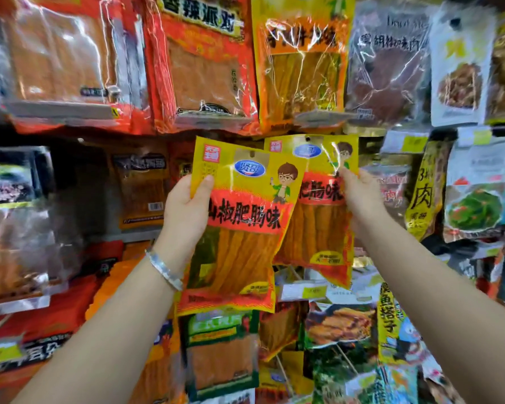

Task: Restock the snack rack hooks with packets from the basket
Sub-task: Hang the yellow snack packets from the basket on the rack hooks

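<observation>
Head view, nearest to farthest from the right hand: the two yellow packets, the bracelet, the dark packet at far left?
1. Rear yellow packet, pinched by the right hand.
2. Front yellow packet, in the left hand.
3. Bracelet, on the left wrist.
4. Dark packet, far left edge.

Bright, glary wrappers, blurred warped edges

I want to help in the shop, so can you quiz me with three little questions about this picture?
1. True or false: the front packet, in the left hand, overlaps the back packet, in the right hand.
2. Which wrist wears the silver bracelet? A left, B right, C both.
3. Fill in: both held packets have ___ tops.
Key: 1 true; 2 A; 3 yellow.
</observation>
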A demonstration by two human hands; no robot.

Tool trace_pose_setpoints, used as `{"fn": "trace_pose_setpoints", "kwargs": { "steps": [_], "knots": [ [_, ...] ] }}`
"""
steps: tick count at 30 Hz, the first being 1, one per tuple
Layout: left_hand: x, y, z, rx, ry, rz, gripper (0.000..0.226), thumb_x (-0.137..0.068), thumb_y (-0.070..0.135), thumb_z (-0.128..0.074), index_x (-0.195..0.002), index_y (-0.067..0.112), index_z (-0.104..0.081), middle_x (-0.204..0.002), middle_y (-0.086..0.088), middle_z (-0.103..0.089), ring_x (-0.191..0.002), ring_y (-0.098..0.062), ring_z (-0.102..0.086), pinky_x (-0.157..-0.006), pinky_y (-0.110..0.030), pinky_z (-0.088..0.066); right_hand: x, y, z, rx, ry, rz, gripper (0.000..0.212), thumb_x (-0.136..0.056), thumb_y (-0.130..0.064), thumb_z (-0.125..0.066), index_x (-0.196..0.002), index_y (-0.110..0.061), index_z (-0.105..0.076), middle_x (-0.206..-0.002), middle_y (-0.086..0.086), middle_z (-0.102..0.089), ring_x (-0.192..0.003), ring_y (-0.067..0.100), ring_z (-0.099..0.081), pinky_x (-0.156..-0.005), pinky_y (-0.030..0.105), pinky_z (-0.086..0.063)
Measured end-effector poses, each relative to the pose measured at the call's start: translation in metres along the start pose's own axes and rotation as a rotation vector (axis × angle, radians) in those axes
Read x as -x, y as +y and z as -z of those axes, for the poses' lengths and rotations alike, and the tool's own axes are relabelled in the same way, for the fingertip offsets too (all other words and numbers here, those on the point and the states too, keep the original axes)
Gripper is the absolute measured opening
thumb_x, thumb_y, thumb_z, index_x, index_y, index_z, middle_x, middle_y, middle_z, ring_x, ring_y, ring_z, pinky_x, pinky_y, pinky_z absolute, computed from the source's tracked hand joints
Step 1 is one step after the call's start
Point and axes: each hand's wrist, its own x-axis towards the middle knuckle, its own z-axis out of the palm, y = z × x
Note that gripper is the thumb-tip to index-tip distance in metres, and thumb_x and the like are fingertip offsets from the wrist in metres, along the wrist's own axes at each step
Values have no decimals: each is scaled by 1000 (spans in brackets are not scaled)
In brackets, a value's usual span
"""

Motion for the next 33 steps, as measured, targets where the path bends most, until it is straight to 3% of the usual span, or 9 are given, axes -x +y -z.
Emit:
{"fn": "trace_pose_setpoints", "kwargs": {
  "steps": [5,11,16,18,21,24,26,30,33],
  "knots": [
    [-2,-2,-14,-7,19,17,17,-95,35,-51,-89,30,-65,-90,5,-73,-86,-13,-69,-80,-38,-55,-14,13,6,-41,-62,-17,20,-93,-24,-52,-76,-18,-60,-79,7,-62,-74,20,-59,-69,35,-43],
    [-3,-2,-28,-23,30,53,18,-96,35,-48,-97,25,-64,-91,1,-73,-85,-13,-70,-80,-38,-56,-30,17,1,-77,-176,-29,17,-94,-27,-52,-83,-19,-63,-75,-3,-70,-62,6,-66,-54,22,-48],
    [-6,-3,-36,-46,60,69,19,-96,35,-48,-98,25,-64,-94,0,-73,-88,-16,-69,-83,-43,-55,-53,19,-25,-48,-218,-204,31,-96,-27,-42,-114,-7,-59,-114,18,-64,-99,24,-61,-86,37,-48],
    [-8,-4,-37,-62,72,74,19,-96,35,-48,-97,26,-64,-95,0,-73,-88,-16,-69,-84,-44,-55,-61,22,-30,27,-206,-228,38,-98,-27,-35,-117,-3,-58,-117,19,-61,-101,26,-55,-85,35,-40],
    [-8,-6,-40,-68,97,68,18,-96,35,-48,-91,29,-65,-89,3,-74,-84,-13,-70,-82,-41,-55,-67,26,-28,149,-200,-149,37,-99,-17,-30,-119,1,-54,-127,24,-54,-112,32,-52,-81,31,-34],
    [-7,-7,-43,-53,97,62,19,-96,35,-48,-92,30,-65,-88,6,-74,-83,-12,-70,-79,-39,-55,-49,27,-18,119,-146,17,44,-99,-27,-36,-140,-13,-39,-143,5,-43,-127,20,-41,-95,25,-30],
    [-6,-5,-49,-20,79,58,19,-96,35,-48,-96,29,-66,-91,5,-74,-85,-12,-71,-79,-40,-55,-31,27,-14,8,-130,146,41,-96,-35,-44,-132,-17,-48,-130,-3,-52,-120,13,-46,-93,16,-34],
    [-3,2,-65,28,26,24,21,-97,34,-48,-92,33,-68,-94,4,-74,-88,-14,-70,-81,-40,-53,-10,23,-12,-37,-224,258,46,-83,-54,-49,-107,-17,-64,-111,0,-64,-109,13,-56,-94,31,-42],
    [-2,7,-78,31,-61,18,17,-97,30,-49,-97,31,-66,-96,3,-74,-90,-16,-70,-80,-40,-55,-9,20,-7,-172,-250,224,23,-91,-40,-56,-76,-25,-65,-74,-10,-65,-74,9,-61,-68,29,-48]
  ]
}}
